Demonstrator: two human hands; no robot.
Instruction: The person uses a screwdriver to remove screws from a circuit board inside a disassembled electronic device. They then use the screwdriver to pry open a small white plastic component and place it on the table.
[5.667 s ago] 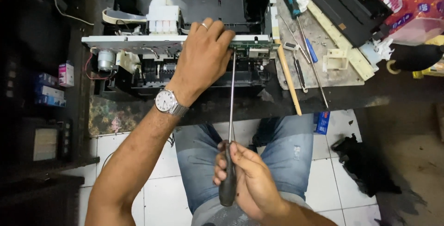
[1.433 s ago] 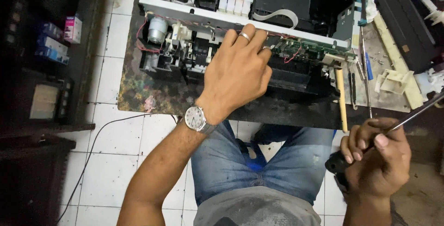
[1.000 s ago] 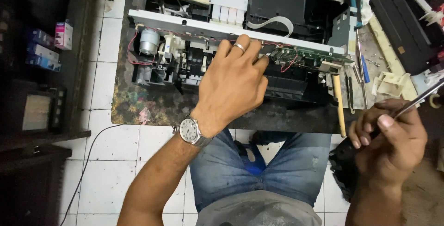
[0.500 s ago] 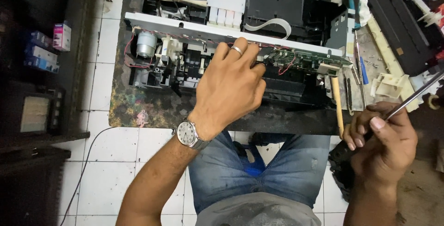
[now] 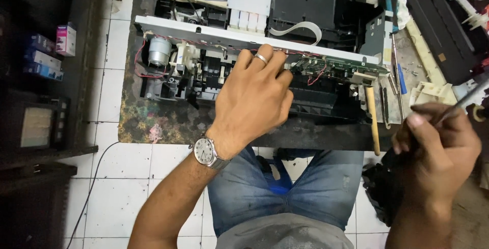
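On the counter the opened printer chassis is steadied by the left hand, fingers spread flat across its frame, while the right hand, off to the side, stays wrapped around a long screwdriver.

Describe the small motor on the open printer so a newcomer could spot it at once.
Start at the dismantled printer on the dark table. Follow its long white bar to the far left end, beyond the left hand. Just below sits the motor: the only shiny metal cylinder, with red wires.
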